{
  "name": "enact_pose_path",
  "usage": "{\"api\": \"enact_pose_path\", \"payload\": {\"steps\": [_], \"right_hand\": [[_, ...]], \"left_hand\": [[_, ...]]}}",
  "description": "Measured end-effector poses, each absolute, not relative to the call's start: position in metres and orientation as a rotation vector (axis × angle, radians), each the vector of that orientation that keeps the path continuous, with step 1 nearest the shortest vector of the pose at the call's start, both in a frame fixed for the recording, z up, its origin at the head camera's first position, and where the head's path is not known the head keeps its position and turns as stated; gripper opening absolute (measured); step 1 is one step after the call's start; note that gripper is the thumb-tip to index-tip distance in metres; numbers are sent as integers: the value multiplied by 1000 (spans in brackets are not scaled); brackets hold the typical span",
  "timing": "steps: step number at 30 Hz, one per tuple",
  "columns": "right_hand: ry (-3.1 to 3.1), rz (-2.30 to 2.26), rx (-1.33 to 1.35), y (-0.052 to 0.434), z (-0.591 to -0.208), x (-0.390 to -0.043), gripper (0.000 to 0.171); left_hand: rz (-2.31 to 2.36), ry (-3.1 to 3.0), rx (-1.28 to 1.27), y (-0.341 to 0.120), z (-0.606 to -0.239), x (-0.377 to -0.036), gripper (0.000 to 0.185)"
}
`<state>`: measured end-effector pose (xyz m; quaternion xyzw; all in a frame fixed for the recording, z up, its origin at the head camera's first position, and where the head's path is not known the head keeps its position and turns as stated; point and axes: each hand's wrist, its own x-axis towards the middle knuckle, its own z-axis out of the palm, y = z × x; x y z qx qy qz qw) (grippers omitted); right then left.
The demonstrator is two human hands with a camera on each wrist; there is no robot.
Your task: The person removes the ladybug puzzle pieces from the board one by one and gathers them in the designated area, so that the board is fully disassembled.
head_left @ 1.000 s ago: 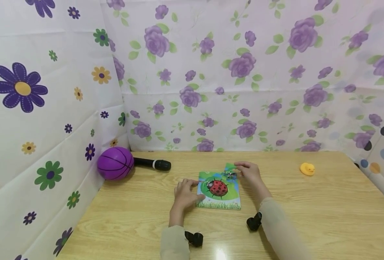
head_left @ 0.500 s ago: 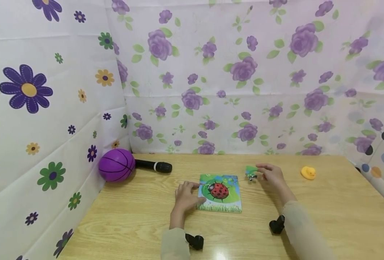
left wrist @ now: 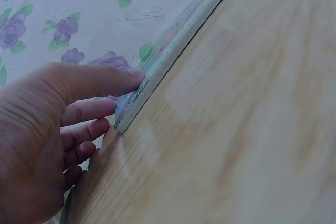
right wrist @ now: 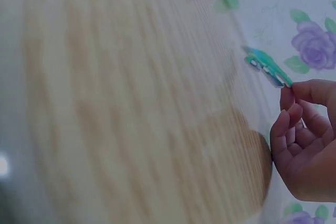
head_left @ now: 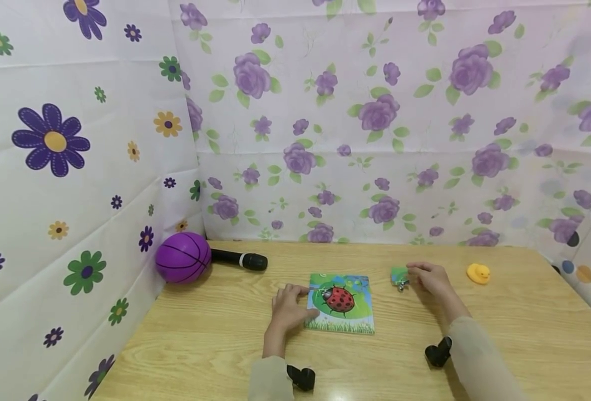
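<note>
On the bench, I am steadying the ladybird puzzle point(head_left: 341, 303) with left hand point(head_left: 287, 307) fingers flat; right hand point(head_left: 433, 279) is pinching one removed piece point(head_left: 398, 275), others remaining seated.

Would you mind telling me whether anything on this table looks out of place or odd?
One green puzzle piece is out of the ladybird puzzle: the right hand pinches it beside the board, while the left hand rests on the board's left edge. Nothing looks spilled or damaged.
</note>
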<state>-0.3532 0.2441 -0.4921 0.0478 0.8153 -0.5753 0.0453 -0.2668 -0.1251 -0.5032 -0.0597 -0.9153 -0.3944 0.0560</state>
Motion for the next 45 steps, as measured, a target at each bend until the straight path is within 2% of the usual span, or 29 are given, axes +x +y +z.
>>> {"api": "enact_pose_path", "payload": {"steps": [15, 29, 45], "right_hand": [[2570, -1658, 153, 247, -505, -353, 41], [2453, -1887, 312, 242, -501, -352, 39], [2355, -1992, 271, 232, -492, -346, 45]], "left_hand": [[-1217, -2790, -191, -124, -501, -266, 52], [-1225, -2790, -189, -125, -502, -270, 53], [-1220, -2790, -188, -125, -499, -266, 53]]}}
